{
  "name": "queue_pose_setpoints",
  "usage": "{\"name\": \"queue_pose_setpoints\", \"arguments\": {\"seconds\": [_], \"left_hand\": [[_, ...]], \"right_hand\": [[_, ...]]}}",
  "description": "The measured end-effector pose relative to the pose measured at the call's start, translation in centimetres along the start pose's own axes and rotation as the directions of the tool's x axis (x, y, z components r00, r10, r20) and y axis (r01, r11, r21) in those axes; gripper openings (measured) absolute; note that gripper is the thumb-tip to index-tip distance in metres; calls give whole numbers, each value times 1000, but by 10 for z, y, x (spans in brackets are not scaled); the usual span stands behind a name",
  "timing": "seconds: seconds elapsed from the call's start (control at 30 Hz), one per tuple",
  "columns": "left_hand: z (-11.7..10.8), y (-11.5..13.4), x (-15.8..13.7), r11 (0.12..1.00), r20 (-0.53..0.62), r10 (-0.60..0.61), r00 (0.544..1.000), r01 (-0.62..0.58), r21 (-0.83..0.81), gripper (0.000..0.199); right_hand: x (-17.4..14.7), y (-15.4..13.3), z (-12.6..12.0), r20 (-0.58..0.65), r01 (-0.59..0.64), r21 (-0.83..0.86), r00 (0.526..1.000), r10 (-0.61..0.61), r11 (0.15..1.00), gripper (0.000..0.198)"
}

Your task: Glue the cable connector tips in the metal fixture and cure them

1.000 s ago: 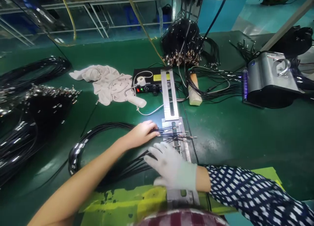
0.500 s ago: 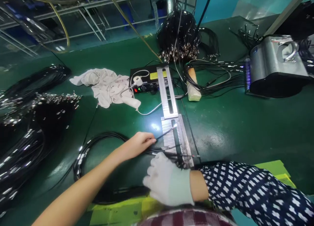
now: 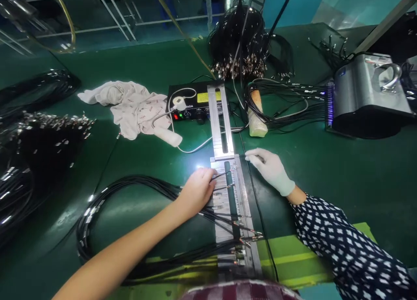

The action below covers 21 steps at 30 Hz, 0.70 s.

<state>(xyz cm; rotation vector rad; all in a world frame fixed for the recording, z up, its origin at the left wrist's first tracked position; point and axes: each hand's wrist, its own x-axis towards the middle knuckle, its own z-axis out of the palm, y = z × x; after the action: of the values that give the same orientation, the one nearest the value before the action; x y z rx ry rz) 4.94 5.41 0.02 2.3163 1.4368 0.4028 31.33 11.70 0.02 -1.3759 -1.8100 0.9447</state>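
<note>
My bare left hand (image 3: 197, 189) is closed around black cables at the left edge of a slotted metal fixture (image 3: 219, 235). From its fingers a thin black cable (image 3: 223, 175) runs across the slot. Several other cables lie across the lower fixture, their tips (image 3: 239, 262) by its right-hand rail. To the right of the rail, my gloved right hand (image 3: 269, 167) pinches a short dark cable end (image 3: 241, 155); its other end is hard to follow. A coiled bundle of black cable (image 3: 94, 200) extends left from beneath my left forearm.
Behind the fixture sit a black control box (image 3: 192, 113) with lit lights and a white cloth (image 3: 127, 109). Black cables enter a metal machine (image 3: 365, 96) at right. A wooden-handled brush (image 3: 257, 117), hanging cables (image 3: 239, 39) and piled cables (image 3: 58, 148) surround the work area.
My right hand has moved up and right from the lower fixture to beyond its rail, pinching a cable end. My left hand has shifted slightly right, onto the fixture's edge.
</note>
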Motion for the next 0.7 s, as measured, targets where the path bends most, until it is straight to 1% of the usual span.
{"name": "queue_pose_setpoints", "arguments": {"seconds": [0.03,0.1,0.17,0.23,0.33,0.47,0.57,0.7], "left_hand": [[4,2,2,999,-15,-7,1000,6,-35,17],[5,2,5,996,-31,-25,999,22,-89,16],[-1,0,9,992,-44,-21,999,16,-128,16],[-11,-5,13,993,-62,2,998,-9,-114,15],[-22,-14,21,997,-41,69,997,-71,-34,17],[-24,-25,25,982,21,187,982,-187,29,26],[-21,-30,23,958,-1,264,965,-262,113,30],[-19,-31,22,880,-30,381,924,-352,320,33]], "right_hand": [[2,6,1,-5,-9,2,1000,9,1000,17],[3,11,4,45,26,-18,999,-25,1000,17],[2,10,5,88,66,-46,994,-62,997,17],[1,8,4,97,68,-56,993,-63,996,16],[2,7,3,113,58,-75,992,-49,996,17],[3,8,3,132,53,-90,990,-41,994,18],[3,7,3,144,57,-100,989,-42,993,17],[3,5,3,148,61,-111,988,-45,992,17]]}}
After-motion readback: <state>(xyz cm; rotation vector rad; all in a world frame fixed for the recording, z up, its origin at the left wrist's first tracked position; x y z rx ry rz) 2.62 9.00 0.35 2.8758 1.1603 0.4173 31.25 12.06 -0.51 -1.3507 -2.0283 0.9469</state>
